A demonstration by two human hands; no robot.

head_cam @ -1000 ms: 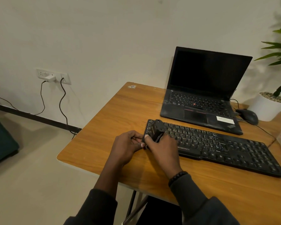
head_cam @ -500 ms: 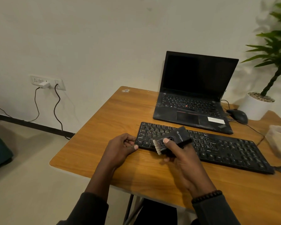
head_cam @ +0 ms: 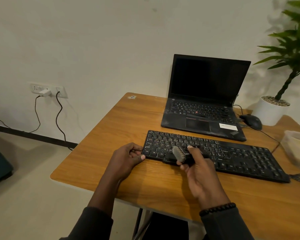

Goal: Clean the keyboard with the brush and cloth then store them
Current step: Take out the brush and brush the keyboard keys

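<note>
A black keyboard (head_cam: 232,155) lies across the wooden table (head_cam: 121,129) in front of a laptop. My left hand (head_cam: 126,158) grips the keyboard's left end, thumb on its front corner. My right hand (head_cam: 197,170) holds a small black brush (head_cam: 180,153) over the keyboard's lower left keys, its pale bristles turned up and to the left. No cloth shows plainly in this view.
An open black laptop (head_cam: 204,108) stands behind the keyboard, with a black mouse (head_cam: 251,121) to its right. A potted plant (head_cam: 272,110) sits at the back right. A clear plastic container (head_cam: 296,149) is at the right edge. Cables hang from a wall socket (head_cam: 47,90).
My right hand has carried the brush from the keyboard's left end toward its lower left keys and turned it so the bristles face up. My left hand stays on the keyboard's left end.
</note>
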